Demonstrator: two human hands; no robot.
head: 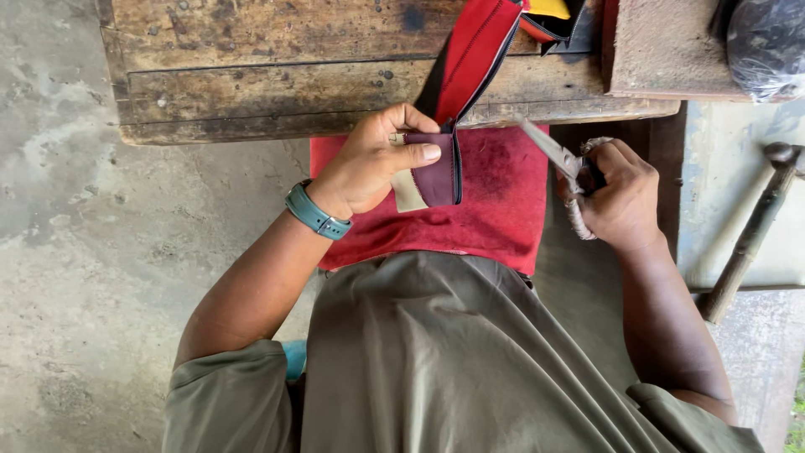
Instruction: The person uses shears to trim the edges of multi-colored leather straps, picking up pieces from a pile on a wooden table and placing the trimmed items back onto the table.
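Note:
My left hand [373, 164] grips the end of a long leather strap [470, 59], red on one side with a dark edge. The strap's folded end, maroon with a pale lining [436, 172], is pinched between thumb and fingers. The strap runs up and away over the wooden bench [251, 75]. My right hand [620, 193] is closed around scissors [553, 151] with cord-wrapped handles. Their metal blades point up-left toward the strap, a short gap away. A teal watch sits on my left wrist.
A red cloth [499, 205] covers my lap below the bench edge. A hammer [755, 226] with a wooden handle leans at the right. A black plastic-wrapped bundle [767, 42] sits at top right. Concrete floor [75, 252] lies to the left.

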